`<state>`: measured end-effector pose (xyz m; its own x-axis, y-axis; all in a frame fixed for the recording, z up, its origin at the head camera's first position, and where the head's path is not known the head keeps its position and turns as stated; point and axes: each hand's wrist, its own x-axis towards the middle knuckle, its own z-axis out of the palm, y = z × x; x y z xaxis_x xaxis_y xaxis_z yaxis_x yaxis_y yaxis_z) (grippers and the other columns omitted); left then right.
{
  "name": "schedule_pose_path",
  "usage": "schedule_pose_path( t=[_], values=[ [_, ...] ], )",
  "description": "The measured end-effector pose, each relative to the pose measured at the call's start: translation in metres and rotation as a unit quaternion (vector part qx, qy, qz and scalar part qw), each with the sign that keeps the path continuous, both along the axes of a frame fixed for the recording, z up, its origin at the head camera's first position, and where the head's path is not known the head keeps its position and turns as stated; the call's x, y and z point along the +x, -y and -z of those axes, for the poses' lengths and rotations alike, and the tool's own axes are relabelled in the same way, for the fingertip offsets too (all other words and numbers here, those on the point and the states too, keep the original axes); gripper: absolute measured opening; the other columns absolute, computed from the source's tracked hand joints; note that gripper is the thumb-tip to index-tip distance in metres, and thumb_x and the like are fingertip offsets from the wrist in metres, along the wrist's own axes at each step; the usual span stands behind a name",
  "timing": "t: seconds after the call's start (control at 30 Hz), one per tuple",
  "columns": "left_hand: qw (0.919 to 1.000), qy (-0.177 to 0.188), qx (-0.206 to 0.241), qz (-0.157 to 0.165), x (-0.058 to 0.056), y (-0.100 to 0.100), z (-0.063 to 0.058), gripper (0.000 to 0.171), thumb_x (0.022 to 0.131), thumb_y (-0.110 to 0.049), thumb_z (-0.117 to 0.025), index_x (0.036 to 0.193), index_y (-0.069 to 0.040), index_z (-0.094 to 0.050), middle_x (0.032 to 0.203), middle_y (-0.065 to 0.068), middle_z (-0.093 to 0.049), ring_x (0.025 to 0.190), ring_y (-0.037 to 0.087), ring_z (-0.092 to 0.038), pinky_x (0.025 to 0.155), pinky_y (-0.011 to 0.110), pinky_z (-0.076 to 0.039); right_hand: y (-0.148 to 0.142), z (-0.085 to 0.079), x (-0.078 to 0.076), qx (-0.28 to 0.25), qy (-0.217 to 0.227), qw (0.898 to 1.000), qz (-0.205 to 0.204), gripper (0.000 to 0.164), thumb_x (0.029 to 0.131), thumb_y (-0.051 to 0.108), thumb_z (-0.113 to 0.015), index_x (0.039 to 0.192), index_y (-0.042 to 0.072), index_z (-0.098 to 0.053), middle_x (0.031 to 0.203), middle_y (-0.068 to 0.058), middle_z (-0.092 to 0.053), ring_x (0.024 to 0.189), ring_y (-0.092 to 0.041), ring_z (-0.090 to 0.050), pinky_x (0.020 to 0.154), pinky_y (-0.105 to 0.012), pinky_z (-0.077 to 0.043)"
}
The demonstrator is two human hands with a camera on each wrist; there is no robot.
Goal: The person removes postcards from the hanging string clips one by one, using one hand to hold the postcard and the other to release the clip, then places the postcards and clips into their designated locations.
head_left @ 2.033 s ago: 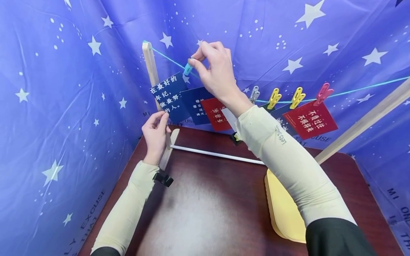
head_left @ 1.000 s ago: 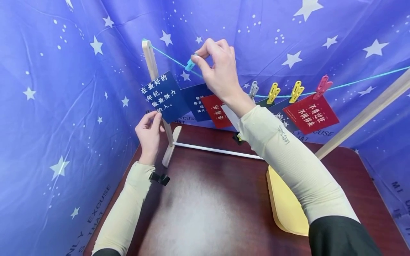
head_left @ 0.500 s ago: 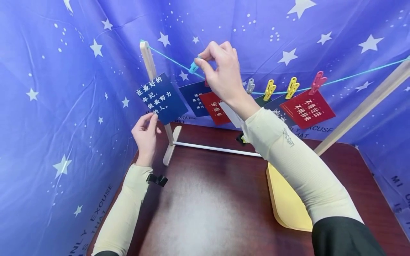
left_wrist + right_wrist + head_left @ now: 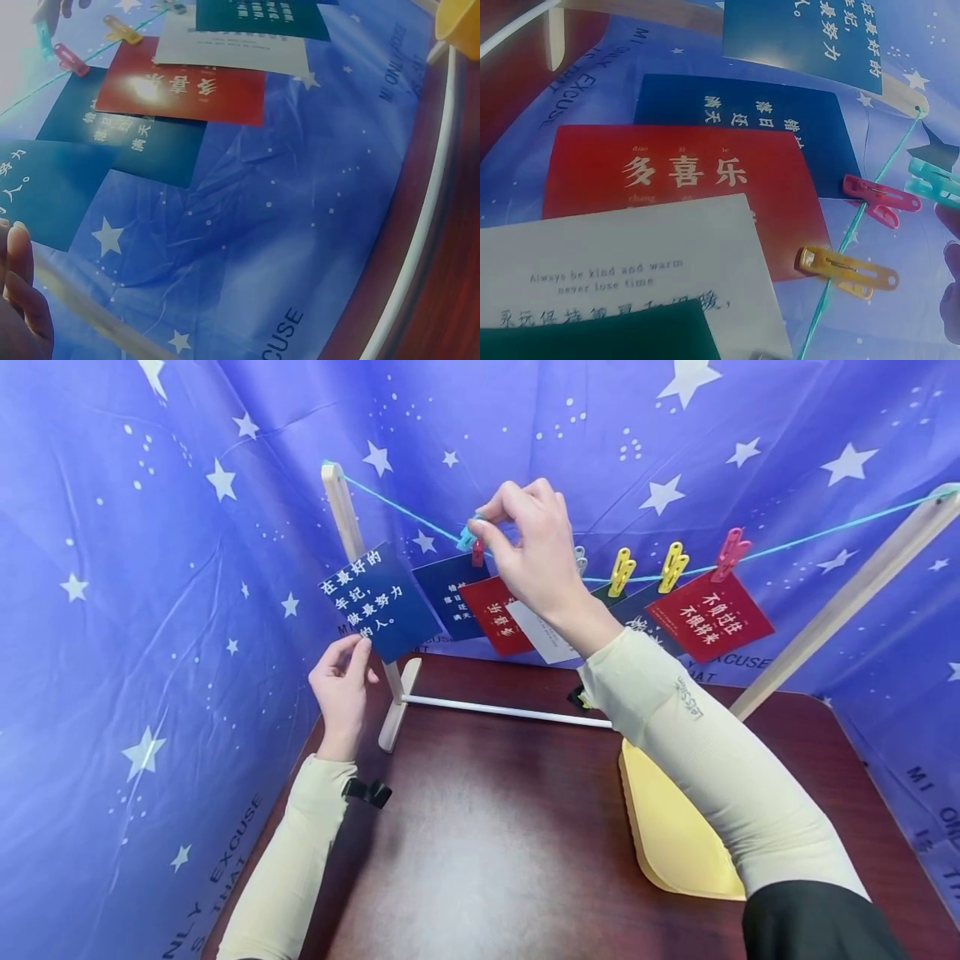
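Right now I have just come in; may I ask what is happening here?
A person's left hand pinches a blue card by its edge, and the right hand pinches a turquoise clip near the cord. The clip is not on that card. Other cards hang along the cord, held by clips.

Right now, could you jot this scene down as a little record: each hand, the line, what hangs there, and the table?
Left hand: pinches a blue card near its lower edge
Right hand: pinches a light-blue clip, which grips no card
Cord: turquoise, strung between two wooden posts
Hanging: clipped cards, the rightmost a red card on a pink clip
Table: brown, with a yellow container
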<state>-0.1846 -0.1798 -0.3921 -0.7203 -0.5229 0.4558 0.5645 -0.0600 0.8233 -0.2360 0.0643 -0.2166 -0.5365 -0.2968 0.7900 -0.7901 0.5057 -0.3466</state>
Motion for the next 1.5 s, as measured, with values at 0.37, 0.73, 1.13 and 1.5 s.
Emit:
schedule_pose_path(
  t=[0.37, 0.73, 1.13, 1.5],
  values=[
    [0.9999, 0.006, -0.001, 0.015, 0.004, -0.005, 0.000, 0.016, 0.095, 0.001, -0.072, 0.104, 0.015, -0.071, 0.078, -0.004, -0.073, 0.046, 0.004, -0.054, 0.047, 0.017, -0.048, -0.012, 0.002, 0.005, -0.022, -0.037, 0.999, -0.014, 0.017, 0.098, 0.015, -0.073, 0.096, -0.001, -0.067, 0.104, -0.012, -0.075, 0.093, -0.028, -0.048, 0.089, -0.033, -0.032],
    [0.9987, 0.010, -0.003, 0.050, 0.009, -0.014, 0.001, 0.014, 0.096, 0.006, -0.069, 0.105, 0.015, -0.070, 0.076, -0.006, -0.072, 0.049, 0.004, -0.054, 0.048, 0.016, -0.048, -0.021, 0.004, 0.015, -0.018, -0.031, 0.999, -0.014, 0.018, 0.098, 0.015, -0.074, 0.096, -0.002, -0.067, 0.101, -0.014, -0.073, 0.092, -0.027, -0.047, 0.087, -0.035, -0.031],
    [0.9979, 0.028, -0.017, 0.056, 0.016, -0.020, 0.006, 0.018, 0.095, 0.000, -0.073, 0.104, 0.015, -0.070, 0.077, -0.005, -0.072, 0.047, 0.005, -0.054, 0.048, 0.017, -0.048, -0.032, 0.021, 0.021, -0.002, -0.031, 0.999, -0.011, 0.016, 0.097, 0.013, -0.074, 0.093, 0.000, -0.066, 0.101, -0.014, -0.074, 0.092, -0.030, -0.048, 0.088, -0.040, -0.034],
    [0.9963, 0.036, -0.020, 0.075, 0.022, -0.024, 0.006, 0.015, 0.096, 0.002, -0.071, 0.104, 0.015, -0.069, 0.076, 0.000, -0.072, 0.048, 0.005, -0.054, 0.048, 0.016, -0.044, -0.045, 0.033, 0.029, 0.002, -0.027, 1.000, 0.001, 0.017, 0.093, 0.012, -0.079, 0.096, -0.002, -0.068, 0.095, -0.016, -0.071, 0.095, -0.032, -0.050, 0.088, -0.044, -0.037]
  ],
)
